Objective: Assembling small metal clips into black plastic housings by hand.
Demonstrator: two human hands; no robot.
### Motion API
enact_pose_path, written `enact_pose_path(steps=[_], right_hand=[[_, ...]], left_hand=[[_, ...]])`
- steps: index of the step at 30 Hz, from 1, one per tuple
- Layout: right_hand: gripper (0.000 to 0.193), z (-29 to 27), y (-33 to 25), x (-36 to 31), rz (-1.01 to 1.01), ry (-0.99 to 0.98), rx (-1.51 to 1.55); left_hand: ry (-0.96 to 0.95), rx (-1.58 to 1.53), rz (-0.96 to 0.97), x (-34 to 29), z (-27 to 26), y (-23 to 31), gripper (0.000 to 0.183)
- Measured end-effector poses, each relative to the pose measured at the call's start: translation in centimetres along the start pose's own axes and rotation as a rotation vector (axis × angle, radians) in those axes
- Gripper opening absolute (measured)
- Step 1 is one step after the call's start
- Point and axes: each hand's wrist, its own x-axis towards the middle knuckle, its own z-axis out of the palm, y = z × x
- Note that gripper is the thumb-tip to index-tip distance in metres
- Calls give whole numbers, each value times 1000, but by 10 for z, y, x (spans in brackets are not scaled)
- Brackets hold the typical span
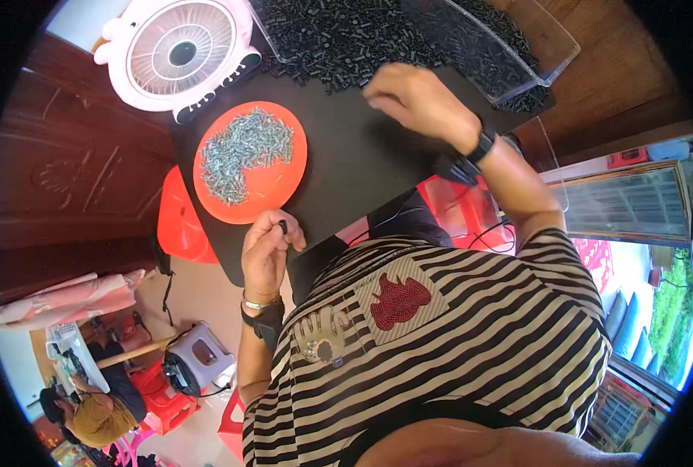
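Observation:
My left hand (267, 245) is at the near edge of an orange-red plate (265, 187), its fingers pinched on a small black cylindrical piece (283, 226). A heap of small silver screws (245, 152) covers much of the plate. My right hand (420, 97) hovers over the dark tabletop (339, 163), by the near edge of a big spread of small black pieces (323, 47). Its fingers are curled together, and whatever may be between them is hidden. I wear a dark band on each wrist.
A pink animal-shaped fan (182, 54) stands at the far left beside the plate. At the far right, a clear plastic bin (549, 58) lies among the black pieces. Red plastic stools (179, 222) are beside and under the table. Another person (101, 412) sits at the lower left.

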Motion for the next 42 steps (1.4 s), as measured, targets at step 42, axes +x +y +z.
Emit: enact_pose_path(steps=[42], right_hand=[[22,73,2,44,-176,-164,-61]], left_hand=[[10,-111,204,-1,-5,-7,25]])
